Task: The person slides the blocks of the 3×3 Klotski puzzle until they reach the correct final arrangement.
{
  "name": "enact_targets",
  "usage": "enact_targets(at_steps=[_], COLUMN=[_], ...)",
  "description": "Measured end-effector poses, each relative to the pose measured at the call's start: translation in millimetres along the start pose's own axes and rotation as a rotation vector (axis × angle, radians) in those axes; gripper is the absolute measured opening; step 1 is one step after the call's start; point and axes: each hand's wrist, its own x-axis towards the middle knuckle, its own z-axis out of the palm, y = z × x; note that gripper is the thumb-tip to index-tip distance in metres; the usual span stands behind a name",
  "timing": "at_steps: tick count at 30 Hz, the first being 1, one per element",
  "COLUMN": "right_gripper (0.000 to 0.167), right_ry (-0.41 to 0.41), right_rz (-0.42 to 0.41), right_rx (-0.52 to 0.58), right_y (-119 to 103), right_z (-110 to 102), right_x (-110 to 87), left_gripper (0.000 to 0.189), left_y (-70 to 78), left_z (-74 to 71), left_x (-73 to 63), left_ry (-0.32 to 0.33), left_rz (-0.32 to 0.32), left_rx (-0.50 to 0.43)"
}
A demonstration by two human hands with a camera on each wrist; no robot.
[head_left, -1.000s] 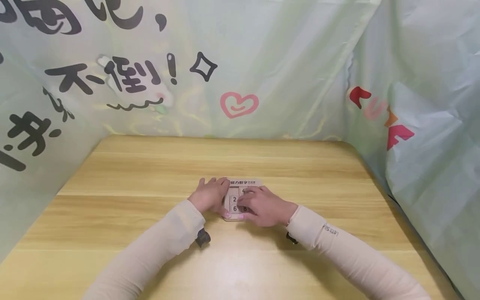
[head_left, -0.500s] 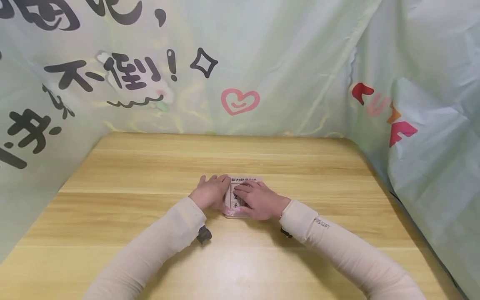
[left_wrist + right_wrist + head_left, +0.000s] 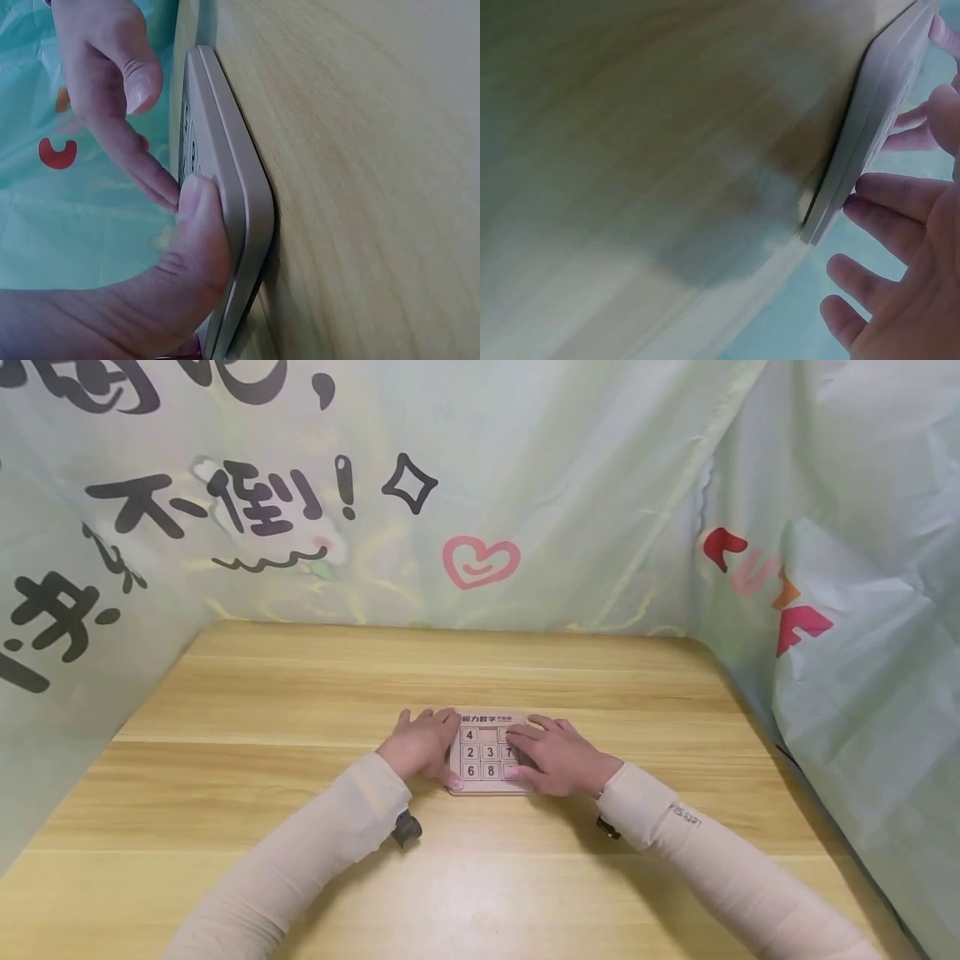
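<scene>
A pale number slide puzzle lies flat on the table, its tiles in three rows. The tile 4 sits at the top left, with a bare slot to its right. Below it runs a row of 2, 3 and 7. My left hand grips the puzzle's left side, the thumb over the near corner. Over the right-hand column reaches my right hand, its fingers stretched out and partly covering the top and bottom tiles there. In the right wrist view its fingertips are right at the puzzle's edge.
The wood-grain table spreads around the puzzle. Printed pale green sheeting hangs behind it and along both sides. A black wrist device sits below the left cuff, another below the right.
The tile 4 has slid from the top middle slot to the top left. My right hand swept left across the puzzle, then drew back right. My left hand has stayed in place.
</scene>
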Motion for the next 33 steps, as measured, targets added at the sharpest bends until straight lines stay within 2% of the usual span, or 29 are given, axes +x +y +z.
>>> enact_targets(at_steps=[5,17,33], right_gripper=[0.062,0.066,0.057], right_ry=[0.01,0.014,0.034], right_rz=[0.003,-0.076,-0.097], right_rx=[0.019,0.034,0.037], right_y=[0,-10,-10], right_z=[-1,5,0], right_x=[-2.7,9.1,-16.1], left_gripper=[0.11,0.111,0.108], left_y=[0.0,2.1,0.4], left_z=[-0.1,1.0,-1.9], left_x=[0.1,0.4,-2.4], left_ry=[-0.006,-0.018,-0.007], left_rz=[-0.003,-0.007,-0.007], left_rx=[0.003,-0.006,-0.006])
